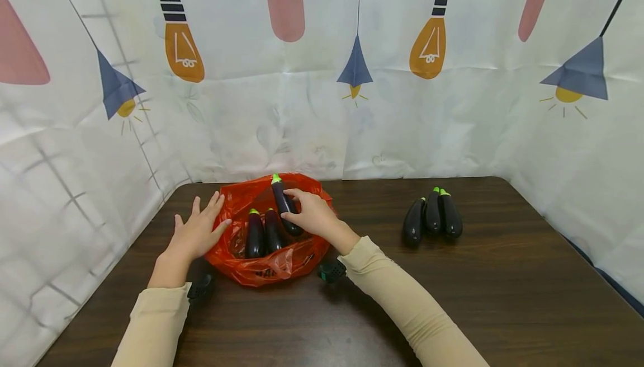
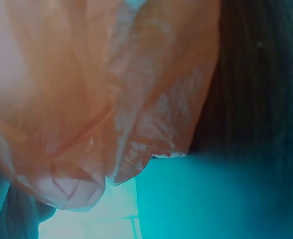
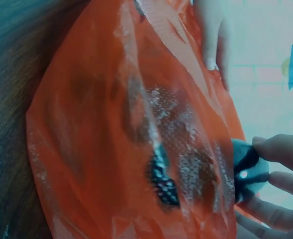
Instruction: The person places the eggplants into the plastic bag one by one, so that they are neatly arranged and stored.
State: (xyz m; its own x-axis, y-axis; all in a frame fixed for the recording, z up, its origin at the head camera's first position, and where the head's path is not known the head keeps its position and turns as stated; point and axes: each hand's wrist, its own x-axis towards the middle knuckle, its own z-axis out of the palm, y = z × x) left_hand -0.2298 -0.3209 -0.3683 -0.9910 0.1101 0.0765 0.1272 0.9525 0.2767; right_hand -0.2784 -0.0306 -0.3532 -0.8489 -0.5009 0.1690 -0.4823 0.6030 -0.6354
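A red plastic bag (image 1: 236,269) stands open on the table. Two dark purple eggplants with green tips, a left one (image 1: 255,236) and a right one (image 1: 273,233), lean inside it. My right hand (image 1: 313,213) reaches over the bag's right side and grips a third eggplant (image 1: 283,199), tilted with its green tip up and its lower end within the bag. In the right wrist view, fingertips (image 3: 265,147) and thumb hold this eggplant's dark end (image 3: 248,174) beside the bag. With fingers spread, my left hand (image 1: 196,233) rests against the bag's left rim.
Three more eggplants (image 1: 434,216) lie close together on the right part of the dark wooden table (image 1: 382,322). A white cloth (image 1: 312,132) printed with lamps hangs behind and at both sides of the table. Red plastic (image 2: 136,89) fills much of the left wrist view.
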